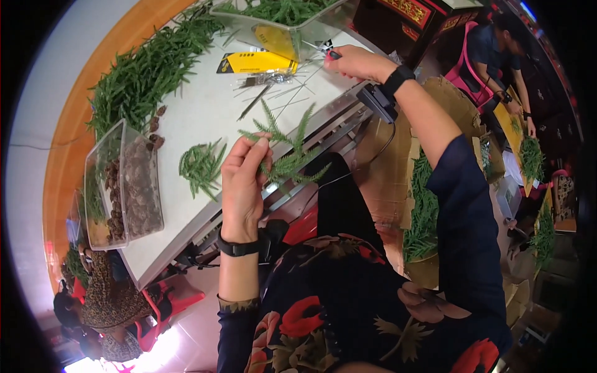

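My left hand (244, 163) pinches a green artificial pine sprig (291, 155) between thumb and fingers, in front of the table's near edge. The sprig's needled arms spread out to the right. Farther off to the right, my right hand (359, 63) is closed on small pliers (333, 55) with red-and-black handles, close to the clear plastic bin. Thin wires (292, 94) lie scattered on the white table between the hands. A small pile of green sprigs (202, 166) rests just left of my left hand.
A heap of greenery (152, 74) runs along the table's far side. A clear bin (124, 186) of pine cones stands at left, another bin (292, 34) of sprigs at the back. Beside me is a cardboard box (379, 180) with greenery. Other people work at right and lower left.
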A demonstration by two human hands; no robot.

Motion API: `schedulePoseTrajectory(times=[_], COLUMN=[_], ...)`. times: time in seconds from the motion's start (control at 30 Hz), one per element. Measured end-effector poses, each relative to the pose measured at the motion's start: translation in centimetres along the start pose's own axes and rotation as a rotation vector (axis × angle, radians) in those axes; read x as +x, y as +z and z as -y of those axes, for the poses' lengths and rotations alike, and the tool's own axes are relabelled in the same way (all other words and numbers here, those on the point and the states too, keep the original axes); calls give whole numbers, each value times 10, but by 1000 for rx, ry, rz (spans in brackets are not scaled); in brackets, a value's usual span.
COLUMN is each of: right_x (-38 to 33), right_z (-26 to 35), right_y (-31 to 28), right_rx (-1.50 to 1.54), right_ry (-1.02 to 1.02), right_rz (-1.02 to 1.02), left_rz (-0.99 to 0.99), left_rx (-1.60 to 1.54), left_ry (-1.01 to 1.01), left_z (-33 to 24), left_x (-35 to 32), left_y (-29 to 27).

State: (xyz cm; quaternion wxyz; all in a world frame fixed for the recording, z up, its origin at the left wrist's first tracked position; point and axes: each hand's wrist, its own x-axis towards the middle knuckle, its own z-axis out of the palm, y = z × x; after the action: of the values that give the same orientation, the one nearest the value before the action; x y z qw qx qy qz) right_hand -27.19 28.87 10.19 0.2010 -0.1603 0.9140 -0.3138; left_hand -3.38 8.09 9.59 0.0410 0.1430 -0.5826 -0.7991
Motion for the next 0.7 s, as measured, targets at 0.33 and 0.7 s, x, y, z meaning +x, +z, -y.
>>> schedulePoseTrajectory(times=[0.33, 0.7], right_x=[-133, -143], right_z=[27, 12], right_y=[75, 88], right_rx=[190, -147], right_ry=[-418, -521], right_rz=[-151, -224], left_rz=[-115, -114], left_rx=[19, 165], left_ry=[75, 102], left_z=[22, 32], left_x=[9, 7], left_y=[18, 21])
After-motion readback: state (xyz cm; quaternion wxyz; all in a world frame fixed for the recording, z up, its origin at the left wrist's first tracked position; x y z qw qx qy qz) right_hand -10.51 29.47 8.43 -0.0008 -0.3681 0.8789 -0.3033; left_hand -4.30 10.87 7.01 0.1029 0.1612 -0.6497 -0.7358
